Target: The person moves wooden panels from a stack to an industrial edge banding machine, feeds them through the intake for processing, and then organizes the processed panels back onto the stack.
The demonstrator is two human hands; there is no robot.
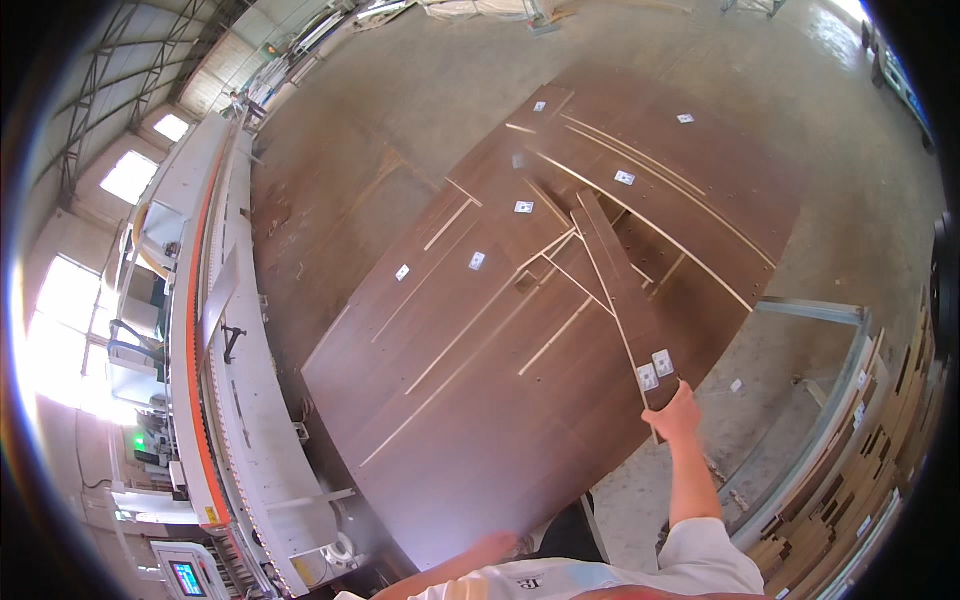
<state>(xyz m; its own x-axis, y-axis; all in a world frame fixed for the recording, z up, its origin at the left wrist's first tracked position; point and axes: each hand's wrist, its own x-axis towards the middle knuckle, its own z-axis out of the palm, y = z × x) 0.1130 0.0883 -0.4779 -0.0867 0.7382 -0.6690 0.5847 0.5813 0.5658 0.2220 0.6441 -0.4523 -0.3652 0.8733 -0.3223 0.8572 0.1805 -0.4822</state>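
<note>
A large dark brown wooden sheet (480, 380), cut into panels with pale seams and small white labels, lies flat in front of me. My right hand (676, 412) grips the near end of a long narrow dark strip (620, 290) that carries two white labels and lies tilted across the sheet. My left hand (495, 548) rests low at the sheet's near edge, close to my body; its fingers are hard to make out.
A long white machine with an orange stripe (215, 330) runs along the left, with a small screen (187, 577) at its near end. A metal frame (835, 400) and stacked brown wood pieces (860, 490) stand at the right. Concrete floor (430, 80) lies beyond.
</note>
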